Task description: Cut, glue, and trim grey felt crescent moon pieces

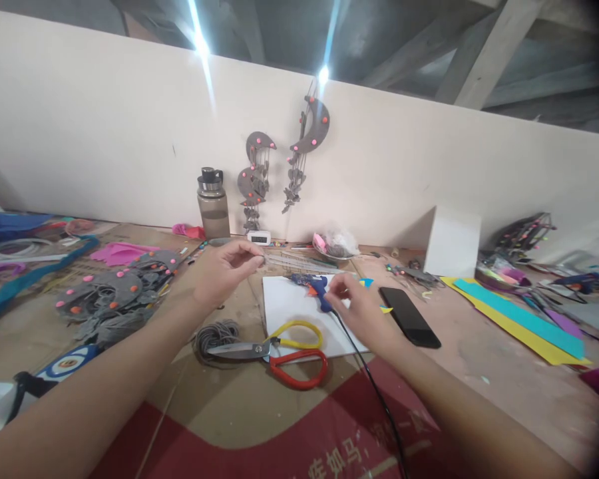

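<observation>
My left hand (228, 266) is held above the work surface with thumb and fingertips pinched together; what sits between them is too small to make out. My right hand (359, 309) is also closed in a pinch, right by the handle of a blue glue gun (320, 293), and its fingertips hide any small thing there. The glue gun lies on a white board (279, 309), its black cord running toward me. In front rest scissors (299, 369) with one yellow and one red handle, their blades over a bundle of grey cord (214, 339).
Grey felt pieces with coloured pompoms (114, 289) lie at left. A water bottle (213, 206) stands by the wall, near hanging felt moons (312, 126). To the right are a black phone (409, 317) and yellow and turquoise sheets (519, 319).
</observation>
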A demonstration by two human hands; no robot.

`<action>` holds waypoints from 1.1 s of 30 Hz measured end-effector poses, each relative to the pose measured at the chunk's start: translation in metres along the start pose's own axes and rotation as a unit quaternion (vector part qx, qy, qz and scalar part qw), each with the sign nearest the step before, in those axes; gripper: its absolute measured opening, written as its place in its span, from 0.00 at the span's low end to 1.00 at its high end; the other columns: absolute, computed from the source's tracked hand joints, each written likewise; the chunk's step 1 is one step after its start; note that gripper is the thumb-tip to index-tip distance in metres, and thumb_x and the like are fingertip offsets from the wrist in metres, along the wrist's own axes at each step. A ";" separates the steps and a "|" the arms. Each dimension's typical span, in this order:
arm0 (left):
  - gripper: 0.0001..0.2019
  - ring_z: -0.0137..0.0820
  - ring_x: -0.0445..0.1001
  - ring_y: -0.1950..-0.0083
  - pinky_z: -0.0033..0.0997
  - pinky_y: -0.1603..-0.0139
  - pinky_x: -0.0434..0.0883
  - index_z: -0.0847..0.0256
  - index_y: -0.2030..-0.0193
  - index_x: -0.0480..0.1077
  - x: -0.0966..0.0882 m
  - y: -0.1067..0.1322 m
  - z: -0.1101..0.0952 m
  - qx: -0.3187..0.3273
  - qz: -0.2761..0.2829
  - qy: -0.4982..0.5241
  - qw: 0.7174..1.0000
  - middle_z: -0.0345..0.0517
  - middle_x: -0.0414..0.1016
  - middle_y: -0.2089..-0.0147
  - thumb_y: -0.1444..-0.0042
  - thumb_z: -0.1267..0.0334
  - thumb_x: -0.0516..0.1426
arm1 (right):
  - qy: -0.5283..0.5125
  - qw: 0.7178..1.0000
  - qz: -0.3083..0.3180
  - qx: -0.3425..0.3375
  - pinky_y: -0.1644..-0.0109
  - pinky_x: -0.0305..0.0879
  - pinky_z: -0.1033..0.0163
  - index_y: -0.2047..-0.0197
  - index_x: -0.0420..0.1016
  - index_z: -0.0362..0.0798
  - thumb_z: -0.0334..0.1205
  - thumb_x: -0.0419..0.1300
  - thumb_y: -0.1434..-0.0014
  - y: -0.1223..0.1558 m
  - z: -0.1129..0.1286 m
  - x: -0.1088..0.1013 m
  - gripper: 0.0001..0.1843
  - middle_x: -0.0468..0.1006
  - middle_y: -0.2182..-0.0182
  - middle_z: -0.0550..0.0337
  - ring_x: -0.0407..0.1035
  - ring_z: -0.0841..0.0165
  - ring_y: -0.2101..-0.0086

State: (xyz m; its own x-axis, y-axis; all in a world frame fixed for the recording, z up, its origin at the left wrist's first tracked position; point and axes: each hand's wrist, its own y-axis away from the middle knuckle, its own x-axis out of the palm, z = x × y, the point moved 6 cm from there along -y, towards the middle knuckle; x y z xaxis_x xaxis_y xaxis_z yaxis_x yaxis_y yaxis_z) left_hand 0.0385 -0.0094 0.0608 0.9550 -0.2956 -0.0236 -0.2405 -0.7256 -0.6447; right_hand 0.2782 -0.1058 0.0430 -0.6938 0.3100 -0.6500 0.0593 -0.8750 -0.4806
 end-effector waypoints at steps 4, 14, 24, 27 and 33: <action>0.04 0.37 0.75 0.58 0.39 0.52 0.70 0.58 0.66 0.77 0.008 0.005 -0.033 0.113 0.043 -0.065 0.991 0.49 0.78 0.63 0.51 0.67 0.64 | 0.108 0.967 0.201 -0.114 0.43 0.62 0.54 0.42 0.62 0.47 0.38 0.58 0.38 0.038 0.037 0.053 0.22 0.71 0.47 0.49 0.65 0.60 0.47; 0.11 0.41 0.77 0.55 0.46 0.50 0.72 0.54 0.65 0.79 0.001 0.008 -0.079 0.277 0.077 -0.159 0.944 0.49 0.81 0.63 0.56 0.72 0.67 | 0.287 0.896 0.304 -0.150 0.53 0.65 0.52 0.35 0.60 0.42 0.31 0.60 0.46 0.051 0.046 0.088 0.34 0.72 0.54 0.42 0.67 0.54 0.56; 0.07 0.40 0.79 0.60 0.43 0.56 0.75 0.53 0.71 0.77 -0.011 0.001 -0.090 0.301 0.044 -0.221 0.927 0.47 0.81 0.66 0.57 0.69 0.66 | 0.120 0.963 0.238 -0.039 0.49 0.67 0.57 0.32 0.55 0.51 0.23 0.50 0.44 0.056 0.010 0.045 0.36 0.69 0.51 0.48 0.70 0.62 0.55; 0.08 0.40 0.78 0.59 0.45 0.55 0.74 0.53 0.69 0.78 -0.010 0.002 -0.087 0.292 0.043 -0.195 0.935 0.47 0.81 0.66 0.57 0.70 0.67 | 0.065 0.981 0.169 -0.065 0.46 0.67 0.57 0.32 0.51 0.52 0.23 0.49 0.43 0.051 0.018 0.030 0.37 0.67 0.48 0.47 0.68 0.62 0.51; 0.03 0.40 0.77 0.59 0.47 0.54 0.73 0.56 0.67 0.77 -0.006 0.005 -0.081 0.237 -0.024 -0.048 0.970 0.49 0.78 0.65 0.49 0.65 0.65 | 0.046 0.993 0.053 -0.098 0.56 0.69 0.59 0.46 0.66 0.52 0.30 0.53 0.40 0.022 0.042 0.008 0.20 0.74 0.60 0.53 0.70 0.63 0.62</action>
State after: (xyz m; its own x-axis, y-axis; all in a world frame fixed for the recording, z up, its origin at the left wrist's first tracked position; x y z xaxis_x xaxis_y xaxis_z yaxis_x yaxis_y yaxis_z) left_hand 0.0178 -0.0612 0.1195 0.9804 -0.1928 -0.0404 -0.1097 -0.3639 -0.9250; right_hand 0.2439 -0.1382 0.0523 -0.6087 0.2608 -0.7494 0.2723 -0.8184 -0.5060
